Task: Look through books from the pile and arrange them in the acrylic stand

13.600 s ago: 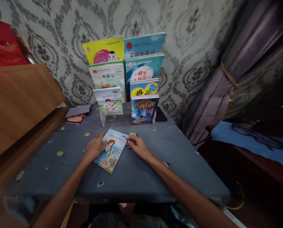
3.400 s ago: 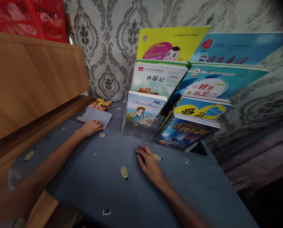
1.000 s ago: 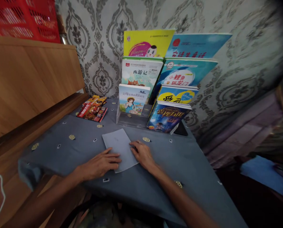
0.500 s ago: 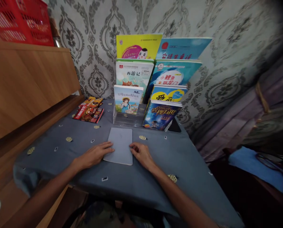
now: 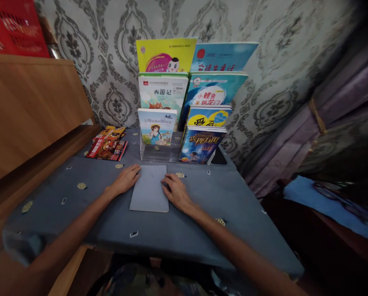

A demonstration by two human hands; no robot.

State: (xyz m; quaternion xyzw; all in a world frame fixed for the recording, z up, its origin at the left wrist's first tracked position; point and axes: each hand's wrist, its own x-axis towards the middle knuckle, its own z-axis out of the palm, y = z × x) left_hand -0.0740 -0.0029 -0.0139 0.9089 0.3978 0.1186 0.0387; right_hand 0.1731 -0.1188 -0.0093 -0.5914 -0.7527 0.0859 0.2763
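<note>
A thin grey book lies flat and closed on the blue-grey tablecloth, its long edges running from 12 to 6 o'clock. The left hand rests at the book's 10 o'clock corner and the right hand on its 3 o'clock edge. Both are flat and loosely spread, closed on nothing. The left fingertips seem to touch the edge rather than lie on the cover, but the view is too soft to be sure.

It looks like a light, bendy paperback with a smooth cover that would slide easily on the cloth. The long edges are the likeliest place to pinch it.

At 12 o'clock from the book stands a clear display stand with tiered picture books, and at 10 o'clock lies a pile of red comics.
</note>
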